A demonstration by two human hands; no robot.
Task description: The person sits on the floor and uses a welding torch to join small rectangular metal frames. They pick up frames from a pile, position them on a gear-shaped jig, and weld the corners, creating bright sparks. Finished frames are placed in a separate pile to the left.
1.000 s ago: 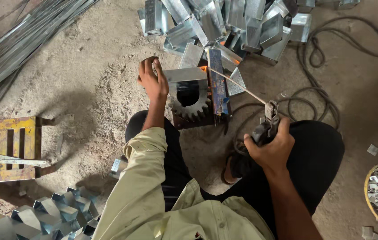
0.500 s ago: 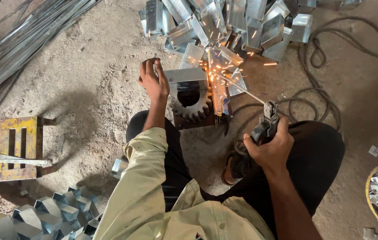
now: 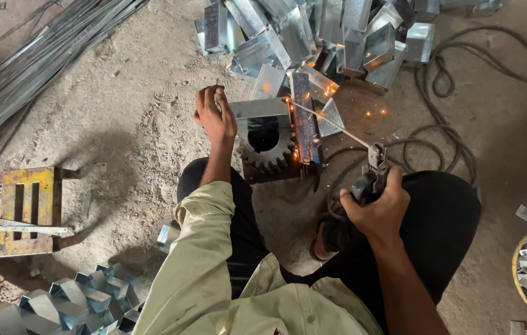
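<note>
Head view: left hand [image 3: 215,116] reaches forward, fingers curled over the edge of a folded metal piece [image 3: 257,108] atop a gear [image 3: 268,149] — right hand [image 3: 380,211] fisted around an electrode holder [image 3: 370,175], rod [image 3: 328,122] sparking at the piece.

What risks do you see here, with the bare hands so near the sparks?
1. The left hand holds the sheet piece bare, close to the sparks at the rod tip; it may get burned.
2. The right hand grips the holder without a glove.
3. The cable lies looped beside the knee and might snag.
</note>
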